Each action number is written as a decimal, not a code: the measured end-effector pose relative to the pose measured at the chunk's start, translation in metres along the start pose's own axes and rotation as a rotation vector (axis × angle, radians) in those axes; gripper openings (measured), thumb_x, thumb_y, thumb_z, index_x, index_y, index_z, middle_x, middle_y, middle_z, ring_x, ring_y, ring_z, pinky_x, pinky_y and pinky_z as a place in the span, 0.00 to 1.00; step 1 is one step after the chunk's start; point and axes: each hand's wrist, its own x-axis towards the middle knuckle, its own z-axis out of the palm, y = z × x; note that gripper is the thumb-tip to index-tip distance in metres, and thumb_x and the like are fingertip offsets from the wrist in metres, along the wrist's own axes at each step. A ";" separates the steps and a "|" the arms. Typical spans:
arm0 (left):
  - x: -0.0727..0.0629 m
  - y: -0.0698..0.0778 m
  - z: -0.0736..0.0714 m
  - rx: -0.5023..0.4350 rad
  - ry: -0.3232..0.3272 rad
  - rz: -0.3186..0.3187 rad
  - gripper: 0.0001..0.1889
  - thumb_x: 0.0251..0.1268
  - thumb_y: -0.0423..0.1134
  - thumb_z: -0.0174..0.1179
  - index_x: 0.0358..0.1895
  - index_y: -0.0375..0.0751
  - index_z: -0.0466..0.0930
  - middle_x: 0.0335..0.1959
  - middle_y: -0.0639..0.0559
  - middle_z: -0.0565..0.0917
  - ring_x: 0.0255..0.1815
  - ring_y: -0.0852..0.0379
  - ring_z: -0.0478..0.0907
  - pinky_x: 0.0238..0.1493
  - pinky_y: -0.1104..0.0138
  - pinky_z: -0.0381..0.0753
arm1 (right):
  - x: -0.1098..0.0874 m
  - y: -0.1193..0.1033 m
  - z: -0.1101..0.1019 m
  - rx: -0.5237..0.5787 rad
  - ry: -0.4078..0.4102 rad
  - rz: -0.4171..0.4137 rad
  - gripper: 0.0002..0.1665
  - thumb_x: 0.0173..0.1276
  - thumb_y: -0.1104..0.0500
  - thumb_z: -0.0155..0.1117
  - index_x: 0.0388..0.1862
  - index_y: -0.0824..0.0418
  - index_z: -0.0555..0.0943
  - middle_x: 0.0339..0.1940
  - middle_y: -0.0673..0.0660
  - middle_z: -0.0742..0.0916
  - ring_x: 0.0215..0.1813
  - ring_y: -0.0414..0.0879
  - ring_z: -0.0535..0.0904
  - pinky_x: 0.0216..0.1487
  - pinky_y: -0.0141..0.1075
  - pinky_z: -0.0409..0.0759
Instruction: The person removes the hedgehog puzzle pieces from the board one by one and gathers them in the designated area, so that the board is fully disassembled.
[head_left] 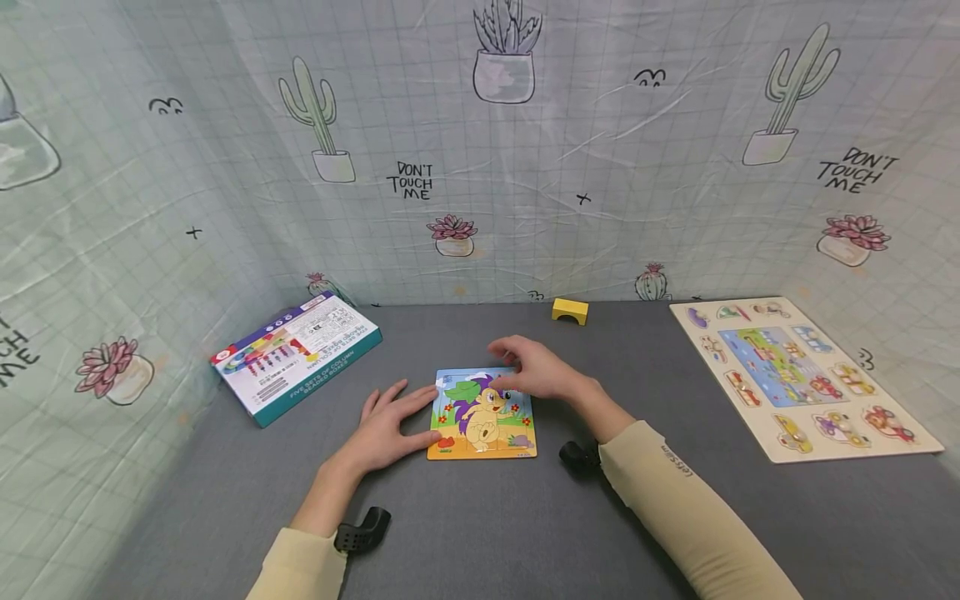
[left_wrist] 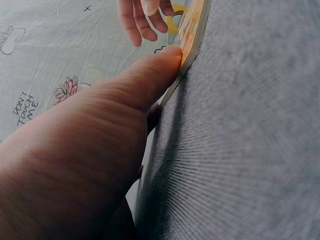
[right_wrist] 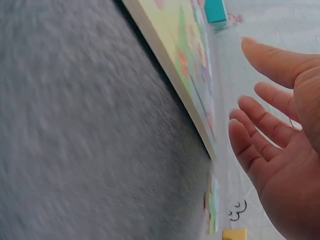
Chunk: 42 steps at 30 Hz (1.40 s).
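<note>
Head view: thin square picture puzzle with a purple-and-yellow hedgehog print (head_left: 482, 421) lies flat on the dark grey cloth tabletop (head_left: 465, 525), roughly centred between the hands. Left hand (head_left: 386, 433) at its left edge: fingers extended and spread, thumb and index touching the edge, no grip. Right hand (head_left: 536, 367) at the far right corner, fingers loosely bent. White-and-teal printed cardboard box (head_left: 300, 358) back left, yellow arched block (head_left: 570, 312) behind the puzzle, cream wooden board with vehicle pictures (head_left: 795, 379) far right. Pale plant-print curtain (head_left: 525, 192) behind.

Left wrist view: left thumb straight, tip against the puzzle's edge; other fingers mostly hidden. Right hand partly in frame beyond.

Right wrist view: right thumb and fingers well apart, slightly bent, nothing held, a visible gap to the puzzle. Teal box end at top, yellow block at bottom.
</note>
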 end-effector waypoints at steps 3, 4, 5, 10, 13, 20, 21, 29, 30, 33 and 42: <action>0.000 0.000 0.000 -0.004 -0.002 -0.007 0.37 0.65 0.57 0.67 0.74 0.46 0.71 0.74 0.49 0.70 0.79 0.36 0.48 0.71 0.35 0.35 | 0.002 -0.003 0.006 -0.041 -0.019 -0.001 0.34 0.68 0.56 0.73 0.69 0.68 0.73 0.63 0.63 0.80 0.58 0.54 0.77 0.57 0.44 0.78; 0.000 -0.001 0.000 -0.006 -0.004 -0.010 0.37 0.65 0.57 0.67 0.74 0.47 0.71 0.74 0.49 0.70 0.79 0.36 0.48 0.71 0.35 0.35 | 0.003 -0.004 0.008 -0.053 -0.025 0.003 0.34 0.68 0.56 0.73 0.68 0.68 0.74 0.62 0.63 0.80 0.57 0.54 0.77 0.57 0.44 0.78; 0.000 -0.001 0.000 -0.008 -0.005 -0.013 0.37 0.65 0.58 0.67 0.74 0.47 0.71 0.74 0.48 0.70 0.79 0.36 0.48 0.72 0.35 0.35 | 0.003 -0.005 0.009 -0.062 -0.032 0.007 0.34 0.67 0.56 0.73 0.68 0.68 0.74 0.62 0.63 0.80 0.57 0.53 0.78 0.57 0.44 0.79; -0.001 -0.001 0.000 -0.013 -0.002 -0.012 0.37 0.65 0.58 0.66 0.75 0.47 0.70 0.73 0.47 0.70 0.79 0.36 0.48 0.72 0.35 0.34 | 0.006 -0.009 0.016 -0.119 -0.053 0.042 0.32 0.67 0.55 0.73 0.67 0.66 0.76 0.58 0.59 0.81 0.56 0.51 0.78 0.60 0.44 0.77; -0.001 -0.002 0.000 -0.011 -0.001 -0.011 0.37 0.65 0.57 0.67 0.75 0.47 0.70 0.73 0.47 0.71 0.79 0.36 0.48 0.72 0.36 0.35 | 0.009 -0.011 0.019 -0.166 -0.058 0.065 0.31 0.67 0.54 0.73 0.66 0.64 0.77 0.56 0.57 0.80 0.56 0.49 0.77 0.61 0.44 0.76; -0.001 -0.001 0.000 -0.021 -0.007 -0.014 0.38 0.64 0.57 0.68 0.75 0.48 0.70 0.73 0.47 0.70 0.79 0.37 0.48 0.72 0.36 0.34 | 0.009 -0.015 0.025 -0.283 -0.051 0.098 0.29 0.67 0.50 0.73 0.62 0.62 0.80 0.54 0.57 0.80 0.55 0.49 0.76 0.59 0.44 0.77; -0.001 -0.002 0.001 -0.020 -0.005 -0.013 0.38 0.64 0.57 0.68 0.75 0.48 0.70 0.73 0.47 0.71 0.79 0.37 0.48 0.72 0.36 0.34 | 0.009 -0.016 0.026 -0.291 -0.048 0.105 0.29 0.67 0.50 0.73 0.61 0.62 0.80 0.54 0.57 0.80 0.55 0.50 0.76 0.59 0.45 0.77; -0.001 -0.002 0.001 -0.028 -0.007 -0.013 0.37 0.64 0.56 0.68 0.75 0.48 0.70 0.73 0.49 0.71 0.79 0.36 0.49 0.72 0.36 0.34 | 0.008 -0.022 0.029 -0.315 -0.034 0.142 0.28 0.68 0.49 0.72 0.62 0.62 0.80 0.56 0.60 0.79 0.57 0.52 0.75 0.60 0.47 0.76; -0.001 -0.002 0.000 -0.029 -0.009 -0.013 0.37 0.64 0.56 0.68 0.75 0.49 0.70 0.74 0.49 0.70 0.79 0.36 0.49 0.72 0.36 0.34 | 0.007 -0.023 0.030 -0.314 -0.032 0.147 0.28 0.68 0.49 0.72 0.61 0.62 0.80 0.56 0.60 0.79 0.57 0.53 0.75 0.60 0.47 0.76; -0.001 -0.002 0.000 -0.026 -0.006 -0.007 0.37 0.64 0.57 0.68 0.75 0.48 0.70 0.73 0.49 0.71 0.79 0.36 0.49 0.72 0.35 0.34 | 0.006 -0.025 0.031 -0.305 -0.022 0.156 0.26 0.69 0.50 0.72 0.60 0.62 0.81 0.57 0.60 0.78 0.57 0.53 0.74 0.60 0.48 0.76; -0.001 -0.003 0.000 -0.004 -0.001 0.003 0.37 0.65 0.57 0.67 0.74 0.46 0.71 0.73 0.48 0.71 0.79 0.35 0.48 0.72 0.36 0.35 | 0.004 -0.026 0.034 -0.260 0.006 0.163 0.26 0.70 0.52 0.71 0.61 0.63 0.79 0.59 0.63 0.76 0.59 0.56 0.72 0.61 0.50 0.74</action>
